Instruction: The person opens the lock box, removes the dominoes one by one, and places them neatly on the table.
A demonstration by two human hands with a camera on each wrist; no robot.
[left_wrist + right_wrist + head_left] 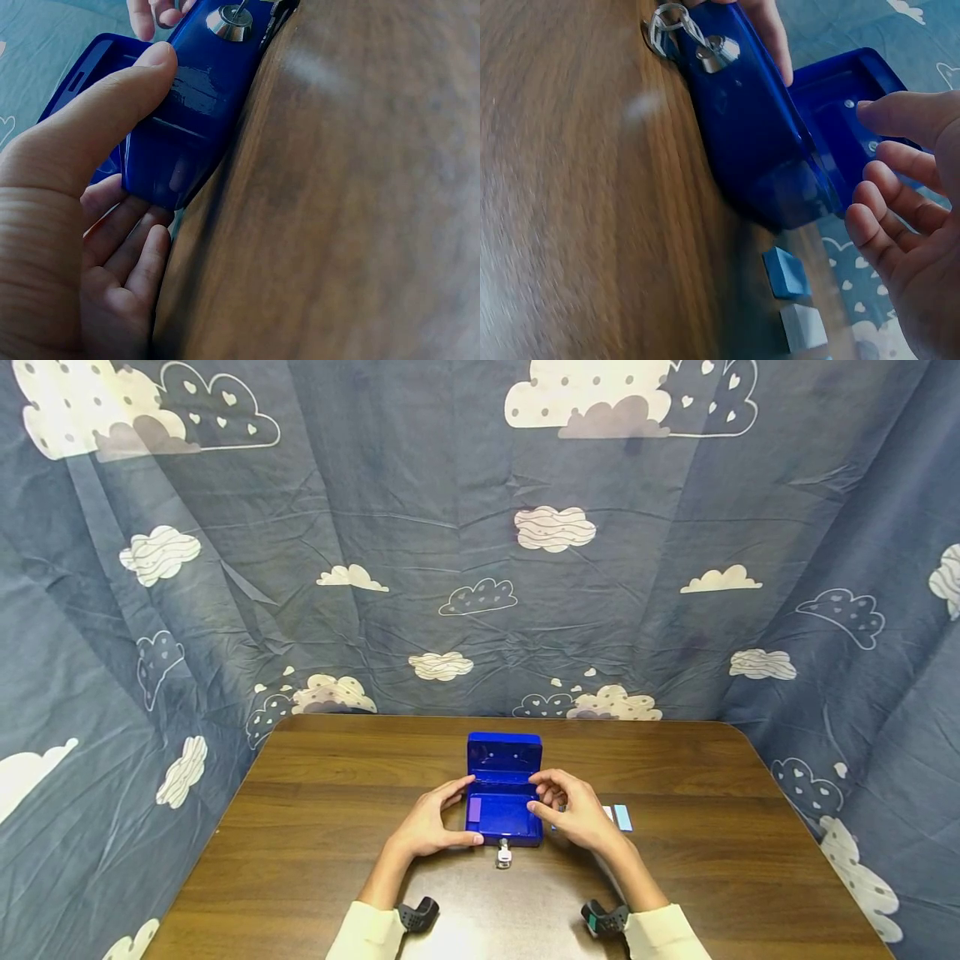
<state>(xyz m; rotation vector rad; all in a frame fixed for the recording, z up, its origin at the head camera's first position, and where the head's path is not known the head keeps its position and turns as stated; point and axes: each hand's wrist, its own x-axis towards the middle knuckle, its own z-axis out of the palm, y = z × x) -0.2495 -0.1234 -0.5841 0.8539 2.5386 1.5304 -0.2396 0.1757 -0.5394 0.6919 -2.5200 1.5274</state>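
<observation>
A small blue cash box [504, 839] stands on the table with its lid raised at the back and a key in its front lock [718, 54]. A purple block [475, 810] lies inside, along the left wall. My left hand [426, 825] grips the box's left side, thumb at the front corner [161, 64] and fingers along the side. Over the right rim hovers my right hand [573, 810], fingers loosely bent and nothing between them [911, 210].
Right of the box, partly hidden by my right hand, lie a blue block [786, 273], a white block [803, 328] and a light blue block [622, 817]. Keys on a ring [504, 857] hang at the box's front. A cloud-patterned curtain [480, 635] stands behind the wooden table [337, 777].
</observation>
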